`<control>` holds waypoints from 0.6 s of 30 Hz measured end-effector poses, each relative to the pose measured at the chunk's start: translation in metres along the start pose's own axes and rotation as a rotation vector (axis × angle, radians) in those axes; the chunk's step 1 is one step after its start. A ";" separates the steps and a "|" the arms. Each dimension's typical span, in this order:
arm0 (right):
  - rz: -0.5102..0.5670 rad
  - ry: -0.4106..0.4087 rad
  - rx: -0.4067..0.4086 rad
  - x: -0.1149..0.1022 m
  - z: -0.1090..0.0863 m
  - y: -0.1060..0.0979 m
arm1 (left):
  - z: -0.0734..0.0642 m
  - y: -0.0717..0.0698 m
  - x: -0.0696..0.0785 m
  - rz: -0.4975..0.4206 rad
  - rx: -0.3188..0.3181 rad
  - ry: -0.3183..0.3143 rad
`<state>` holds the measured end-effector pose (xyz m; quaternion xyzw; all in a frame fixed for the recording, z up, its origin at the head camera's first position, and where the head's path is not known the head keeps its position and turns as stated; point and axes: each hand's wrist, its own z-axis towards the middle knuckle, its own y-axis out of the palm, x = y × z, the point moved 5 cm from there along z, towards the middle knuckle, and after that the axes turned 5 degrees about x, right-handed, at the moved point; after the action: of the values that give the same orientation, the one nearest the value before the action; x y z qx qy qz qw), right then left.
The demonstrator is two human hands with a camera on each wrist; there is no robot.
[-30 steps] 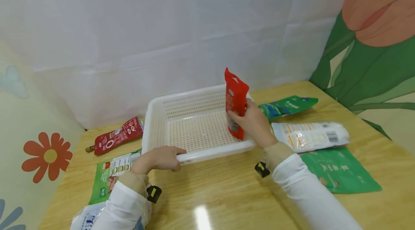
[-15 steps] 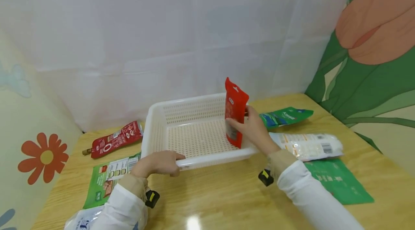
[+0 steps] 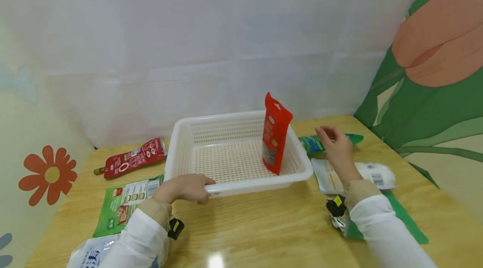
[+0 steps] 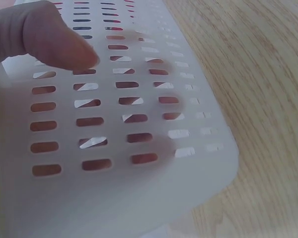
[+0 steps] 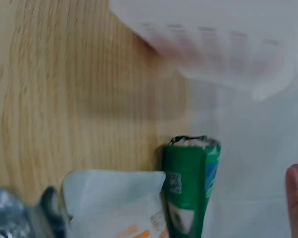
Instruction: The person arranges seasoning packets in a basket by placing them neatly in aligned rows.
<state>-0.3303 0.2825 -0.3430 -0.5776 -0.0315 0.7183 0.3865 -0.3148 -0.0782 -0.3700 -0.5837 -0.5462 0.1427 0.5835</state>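
My left hand [image 3: 186, 187] grips the front left rim of a white plastic basket [image 3: 241, 185]. In the left wrist view its thumb [image 4: 59, 42] lies against the slotted outer wall, and fingers show through the slots. A red pouch [image 3: 277, 134] stands upright, leaning slightly, inside the basket's right end. To the right of the basket my right hand [image 3: 337, 150] is raised with loosely bent fingers and holds nothing. It overlaps a green pouch [image 3: 311, 144] in the head view. In the right wrist view that green pouch [image 5: 188, 183] lies below, and only a few fingertips show at the right edge.
On the left lie a dark red spouted pouch [image 3: 136, 159], a green and white packet [image 3: 118, 205] and a white bag [image 3: 90, 253]. On the right are a white packet [image 3: 377, 174] and a flat green bag [image 3: 405, 222]. A white sheet [image 3: 188, 41] hangs behind the table.
My right hand has let go of the red pouch, which now stands by itself in the basket, and has moved right over the green pouch. The left hand stays on the rim.
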 end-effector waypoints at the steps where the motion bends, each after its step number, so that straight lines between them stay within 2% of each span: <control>1: -0.024 0.037 0.006 0.006 0.001 -0.003 | 0.000 0.000 0.000 0.008 0.001 -0.002; 6: -0.117 0.169 -0.007 0.031 0.004 -0.004 | 0.000 -0.004 -0.001 0.036 0.003 -0.013; 9: -0.229 0.163 -0.049 0.040 0.005 0.003 | 0.001 -0.005 -0.002 0.043 0.006 -0.012; 12: -0.348 0.160 -0.128 0.047 0.007 0.010 | 0.002 -0.004 -0.001 0.043 0.011 0.004; 15: -0.378 0.210 -0.217 0.054 0.007 0.016 | 0.002 -0.002 0.000 0.034 0.008 0.021; 18: -0.349 0.268 -0.266 0.058 0.008 0.020 | 0.002 -0.001 0.000 0.017 0.005 0.020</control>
<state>-0.3496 0.3060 -0.3970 -0.6991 -0.1734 0.5474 0.4261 -0.3169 -0.0774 -0.3698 -0.5883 -0.5353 0.1431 0.5890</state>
